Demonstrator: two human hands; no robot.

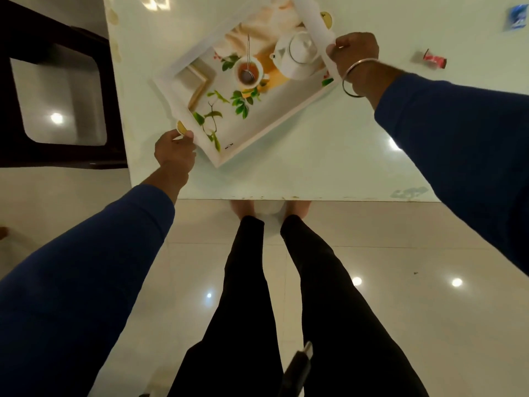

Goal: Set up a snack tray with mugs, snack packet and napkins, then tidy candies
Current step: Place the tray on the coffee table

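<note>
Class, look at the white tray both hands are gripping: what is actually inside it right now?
Nothing real lies in the tray. The teapot, cup and leaves are only a picture printed on its base. The right hand and left hand grip its rim; the table beneath it is hidden.

The top corner of the tray (286, 116) is running off the picture's top edge. The right hand (355, 54) is covering part of the tray's rim. A small blue thing (518, 18) and a red wrapper (433, 60) are looking too blurry to name.
</note>
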